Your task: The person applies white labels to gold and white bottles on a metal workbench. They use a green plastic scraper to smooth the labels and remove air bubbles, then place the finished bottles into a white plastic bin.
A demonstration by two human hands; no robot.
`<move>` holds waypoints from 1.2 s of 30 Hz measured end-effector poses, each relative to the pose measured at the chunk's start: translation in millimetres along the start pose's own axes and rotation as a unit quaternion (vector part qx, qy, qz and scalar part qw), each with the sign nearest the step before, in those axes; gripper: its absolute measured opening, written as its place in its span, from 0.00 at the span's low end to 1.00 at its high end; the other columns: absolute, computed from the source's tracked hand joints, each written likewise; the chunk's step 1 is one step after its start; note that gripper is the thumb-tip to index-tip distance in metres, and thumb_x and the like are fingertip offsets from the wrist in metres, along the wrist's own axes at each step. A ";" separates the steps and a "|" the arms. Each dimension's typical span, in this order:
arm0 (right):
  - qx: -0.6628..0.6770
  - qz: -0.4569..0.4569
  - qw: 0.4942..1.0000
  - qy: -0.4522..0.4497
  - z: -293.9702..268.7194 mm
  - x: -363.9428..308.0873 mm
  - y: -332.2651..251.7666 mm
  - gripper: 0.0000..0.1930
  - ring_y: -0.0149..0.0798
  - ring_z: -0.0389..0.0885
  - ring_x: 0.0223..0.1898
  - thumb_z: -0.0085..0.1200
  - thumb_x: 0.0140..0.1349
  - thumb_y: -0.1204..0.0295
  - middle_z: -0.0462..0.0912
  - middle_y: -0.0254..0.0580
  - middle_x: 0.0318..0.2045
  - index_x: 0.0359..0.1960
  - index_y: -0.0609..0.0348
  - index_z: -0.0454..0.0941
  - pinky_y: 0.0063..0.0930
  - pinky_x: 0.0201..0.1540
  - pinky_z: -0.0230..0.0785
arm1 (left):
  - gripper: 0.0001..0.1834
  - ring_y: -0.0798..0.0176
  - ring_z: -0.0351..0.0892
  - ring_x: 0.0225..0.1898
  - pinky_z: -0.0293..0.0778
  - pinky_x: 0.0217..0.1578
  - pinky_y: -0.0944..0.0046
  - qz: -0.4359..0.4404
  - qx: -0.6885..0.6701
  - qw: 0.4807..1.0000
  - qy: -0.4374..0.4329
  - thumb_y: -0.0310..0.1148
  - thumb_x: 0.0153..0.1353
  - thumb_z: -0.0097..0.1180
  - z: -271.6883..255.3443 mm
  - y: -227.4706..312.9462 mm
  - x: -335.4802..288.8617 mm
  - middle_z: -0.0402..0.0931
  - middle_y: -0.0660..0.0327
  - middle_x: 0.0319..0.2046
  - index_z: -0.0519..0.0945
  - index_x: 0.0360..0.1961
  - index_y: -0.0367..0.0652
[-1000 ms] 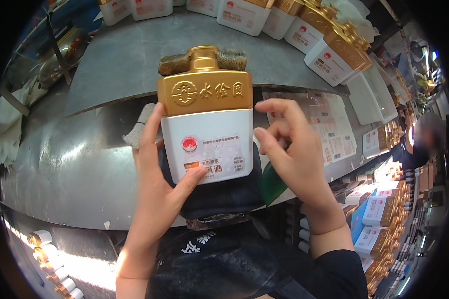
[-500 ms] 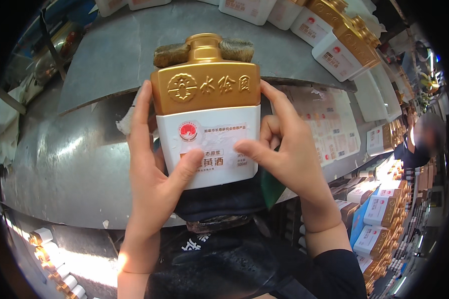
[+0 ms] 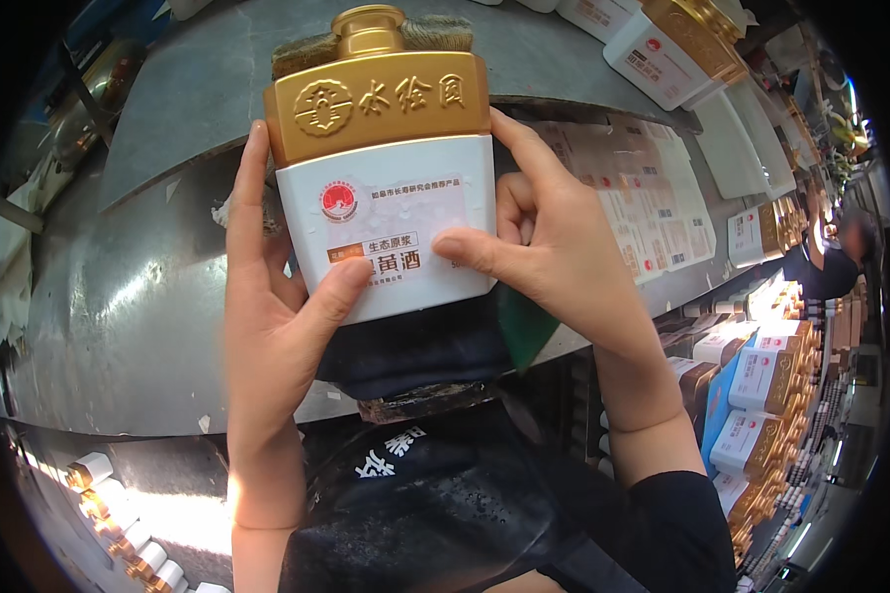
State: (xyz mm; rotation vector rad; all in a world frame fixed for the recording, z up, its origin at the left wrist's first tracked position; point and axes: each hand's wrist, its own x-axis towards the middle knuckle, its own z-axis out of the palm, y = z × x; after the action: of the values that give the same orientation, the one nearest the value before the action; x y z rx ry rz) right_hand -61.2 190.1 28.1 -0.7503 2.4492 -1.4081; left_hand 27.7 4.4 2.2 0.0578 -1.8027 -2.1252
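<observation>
Metal bench [image 3: 119, 331], left hand [image 3: 277, 321] clasping bottle's left side, gold-and-white bottle [image 3: 391, 173] between both palms above bench edge, right hand [image 3: 559, 242] gripping its right side, thumbs on front, label sheet [image 3: 667, 212] beyond.

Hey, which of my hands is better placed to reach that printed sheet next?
Probably your right hand: the printed sheet lies on its side, while your left hand is across the bottle. Both hands hold the bottle.
</observation>
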 end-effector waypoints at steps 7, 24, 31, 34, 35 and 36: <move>-0.038 -0.030 0.999 0.007 1.8 -0.7 2.4 0.45 0.19 0.62 0.19 0.70 0.50 0.70 0.65 0.26 0.16 0.68 0.66 0.59 0.15 0.24 0.56 | 0.50 0.56 0.68 0.61 0.71 0.59 0.58 0.031 0.012 0.999 -0.020 0.23 0.54 0.63 -5.3 -5.9 -0.6 0.51 0.51 0.70 0.45 0.74 0.41; 0.339 0.106 0.932 0.076 -23.1 -47.0 31.0 0.12 0.24 0.77 0.39 0.58 0.62 0.74 0.80 0.36 0.38 0.45 0.63 0.73 0.19 0.43 0.70 | 0.32 0.52 0.55 0.70 0.54 0.68 0.52 0.130 0.111 0.985 0.031 0.28 0.61 0.56 -28.6 -13.1 -13.8 0.52 0.52 0.71 0.65 0.67 0.39; 0.290 0.091 0.952 0.046 -2.5 -66.7 16.4 0.10 0.23 0.77 0.36 0.61 0.60 0.77 0.79 0.35 0.34 0.36 0.61 0.70 0.19 0.41 0.72 | 0.22 0.47 0.44 0.74 0.45 0.69 0.52 0.241 0.519 0.810 -0.128 0.28 0.60 0.53 -8.6 9.6 11.9 0.48 0.47 0.72 0.81 0.56 0.54; 0.292 0.086 0.952 0.043 1.6 -66.9 17.9 0.10 0.23 0.78 0.35 0.61 0.60 0.77 0.79 0.35 0.33 0.35 0.61 0.70 0.19 0.40 0.72 | 0.25 0.46 0.42 0.74 0.46 0.69 0.53 0.231 0.589 0.763 -0.131 0.28 0.59 0.53 -9.9 11.1 16.9 0.47 0.45 0.72 0.80 0.58 0.59; 0.293 0.081 0.952 0.045 2.5 -67.0 18.7 0.10 0.23 0.78 0.35 0.61 0.60 0.76 0.79 0.35 0.33 0.34 0.61 0.69 0.18 0.39 0.73 | 0.25 0.46 0.41 0.74 0.46 0.68 0.54 0.227 0.592 0.763 -0.127 0.28 0.59 0.52 -8.7 11.4 17.3 0.47 0.45 0.72 0.80 0.58 0.59; 0.295 0.085 0.951 0.041 2.6 -66.6 17.5 0.10 0.23 0.78 0.35 0.61 0.60 0.76 0.79 0.35 0.33 0.34 0.61 0.69 0.18 0.39 0.73 | 0.25 0.46 0.41 0.74 0.46 0.68 0.54 0.221 0.596 0.763 -0.122 0.27 0.60 0.52 -8.5 11.7 16.9 0.46 0.45 0.72 0.80 0.58 0.59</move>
State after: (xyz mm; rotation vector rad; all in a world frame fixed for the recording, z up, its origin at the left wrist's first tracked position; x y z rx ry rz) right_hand -9.4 230.7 7.6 -0.3391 1.9060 -1.9785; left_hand 16.9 -10.1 15.2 -0.3108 -2.6635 -0.4355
